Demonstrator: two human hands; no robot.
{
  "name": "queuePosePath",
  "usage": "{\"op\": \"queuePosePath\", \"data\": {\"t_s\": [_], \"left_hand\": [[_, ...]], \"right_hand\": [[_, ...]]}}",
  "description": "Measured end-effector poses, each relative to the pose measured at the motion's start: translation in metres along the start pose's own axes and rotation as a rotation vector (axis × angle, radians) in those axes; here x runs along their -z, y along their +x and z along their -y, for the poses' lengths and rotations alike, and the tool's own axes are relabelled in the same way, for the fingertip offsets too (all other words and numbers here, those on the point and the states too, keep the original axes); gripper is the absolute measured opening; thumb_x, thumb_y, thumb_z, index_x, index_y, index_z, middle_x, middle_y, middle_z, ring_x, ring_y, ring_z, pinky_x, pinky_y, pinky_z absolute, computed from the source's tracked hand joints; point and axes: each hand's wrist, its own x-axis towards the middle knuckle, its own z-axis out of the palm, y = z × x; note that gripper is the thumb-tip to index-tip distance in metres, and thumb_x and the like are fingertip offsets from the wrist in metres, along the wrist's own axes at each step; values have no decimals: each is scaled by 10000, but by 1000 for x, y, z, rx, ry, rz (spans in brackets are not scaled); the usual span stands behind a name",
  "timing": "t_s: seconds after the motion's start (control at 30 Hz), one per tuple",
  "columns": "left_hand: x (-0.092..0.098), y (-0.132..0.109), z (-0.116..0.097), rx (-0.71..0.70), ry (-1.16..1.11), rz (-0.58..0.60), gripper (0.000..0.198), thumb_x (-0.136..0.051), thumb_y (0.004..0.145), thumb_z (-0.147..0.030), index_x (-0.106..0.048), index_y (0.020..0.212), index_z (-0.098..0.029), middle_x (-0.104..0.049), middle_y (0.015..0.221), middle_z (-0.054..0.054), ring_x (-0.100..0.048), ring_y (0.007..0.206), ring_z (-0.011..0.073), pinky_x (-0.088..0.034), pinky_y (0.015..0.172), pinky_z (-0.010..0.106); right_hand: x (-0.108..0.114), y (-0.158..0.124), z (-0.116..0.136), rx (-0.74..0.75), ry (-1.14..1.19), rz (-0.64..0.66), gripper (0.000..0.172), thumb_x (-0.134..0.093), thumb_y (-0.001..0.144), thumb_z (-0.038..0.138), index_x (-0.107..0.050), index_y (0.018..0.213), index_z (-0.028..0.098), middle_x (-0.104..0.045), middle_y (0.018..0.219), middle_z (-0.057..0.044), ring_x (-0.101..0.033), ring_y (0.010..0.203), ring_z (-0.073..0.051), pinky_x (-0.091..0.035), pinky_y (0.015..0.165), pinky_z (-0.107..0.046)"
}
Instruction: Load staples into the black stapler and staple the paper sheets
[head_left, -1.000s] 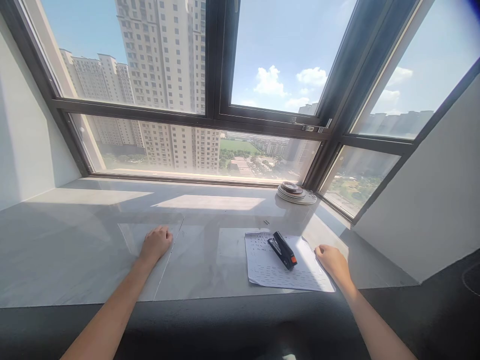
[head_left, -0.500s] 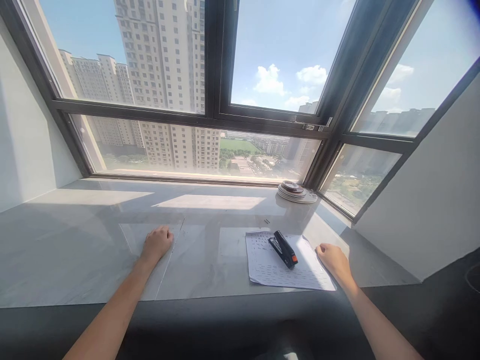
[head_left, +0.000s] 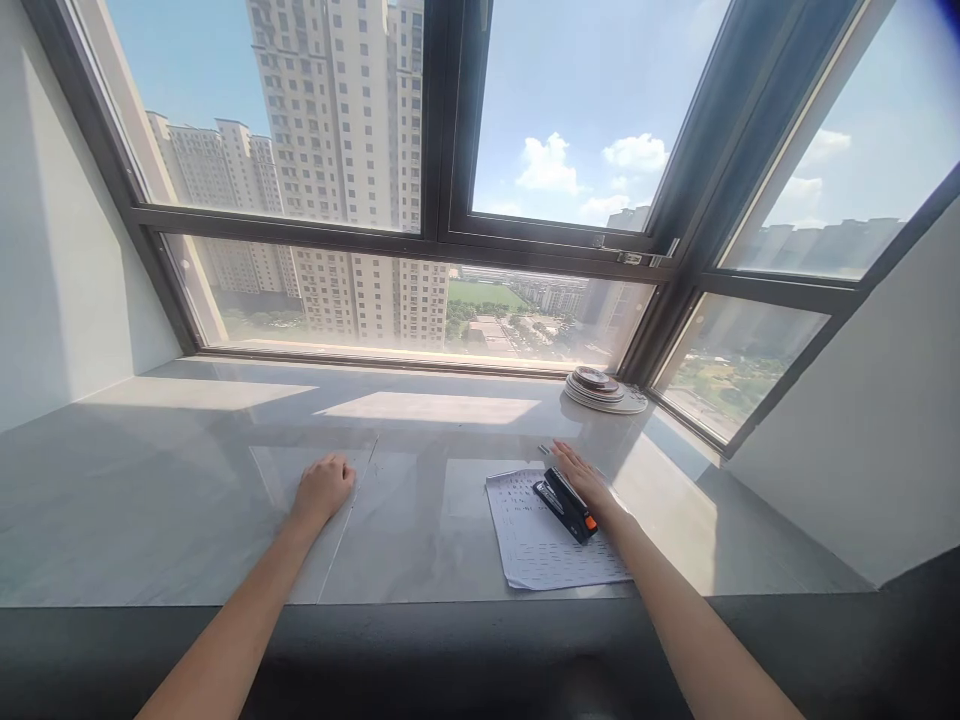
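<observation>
A black stapler with an orange end lies slantwise on sheets of written paper. My right hand is over the far right part of the paper, along the stapler's right side, with its fingers stretched out and nothing in them; whether it touches the stapler I cannot tell. Just left of those fingertips is a small strip of staples on the sill. Well to the left, my left hand rests on the bare surface, its fingers curled into a loose fist with nothing visible inside.
The pale marble-look sill has its front edge close to me. A stack of round coasters or plates stands in the far right corner by the dark window frame. White walls close off both sides.
My right hand has moved left and away from me, from the paper's right edge to beside the stapler, and its fingers have straightened. My left hand stays resting in place.
</observation>
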Motion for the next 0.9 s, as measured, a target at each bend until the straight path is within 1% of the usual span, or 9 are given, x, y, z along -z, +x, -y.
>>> {"op": "queuePosePath", "data": {"t_s": [0.1,0.17,0.27,0.37,0.5,0.57,0.67,0.8,0.9], "left_hand": [[-2,1,0,12,5,0,236,-402,931,-257,-594,809,-193,-674,894,105,-648,892,268,-412,765,350],[-3,2,0,20,0,-1,220,-415,929,-255,-593,815,-193,-678,902,108,-649,891,270,-410,761,347],[-2,2,0,24,-42,-4,207,-432,926,-253,-582,794,-197,-683,899,107,-651,889,262,-406,753,333],[4,-1,6,58,-170,20,236,-423,942,-279,-557,761,-209,-681,846,82,-645,817,230,-399,697,304],[14,-8,33,70,-213,34,228,-437,933,-300,-548,752,-217,-682,826,65,-633,776,217,-380,661,297],[17,-13,53,75,-140,0,206,-454,912,-287,-550,744,-216,-688,843,74,-636,805,233,-377,680,310],[17,-20,77,198,-54,-78,212,-450,898,-281,-563,731,-212,-690,839,97,-646,829,262,-379,695,331],[15,-24,86,300,-28,-85,238,-445,887,-295,-597,727,-207,-703,859,120,-663,851,296,-389,705,353],[15,-22,83,331,-54,-69,249,-444,880,-287,-624,731,-201,-717,873,131,-669,865,302,-402,722,357]], "right_hand": [[1,12,13,-28,-30,172,586,-185,1047,370,-271,1618,269,-226,1694,-37,-191,1567,-195,-189,1255,-502],[-1,18,24,-48,-59,216,587,-135,1061,380,-234,1629,272,-194,1700,-34,-165,1573,-190,-136,1258,-536],[-11,28,48,-108,-119,198,587,-126,1072,368,-236,1630,227,-162,1704,-70,-143,1577,-198,-121,1254,-544],[-23,41,83,-171,-142,141,592,-144,1073,330,-265,1616,129,-153,1696,-133,-145,1577,-221,-130,1252,-535],[-33,60,146,-187,-75,109,622,-192,1065,323,-275,1586,-8,-156,1676,-218,-151,1574,-279,-129,1254,-516],[-38,71,184,-120,-24,130,629,-195,1067,333,-265,1588,-13,-150,1678,-214,-145,1575,-281,-114,1258,-508],[-50,89,247,13,50,149,630,-198,1072,365,-266,1598,24,-153,1687,-175,-130,1579,-253,-96,1266,-485],[-67,111,327,59,114,145,648,-247,1062,370,-260,1592,-3,-153,1683,-204,-137,1576,-269,-100,1265,-475],[-75,119,364,18,138,126,665,-238,1058,355,-236,1579,-59,-123,1671,-267,-112,1576,-307,-112,1253,-521]]}}
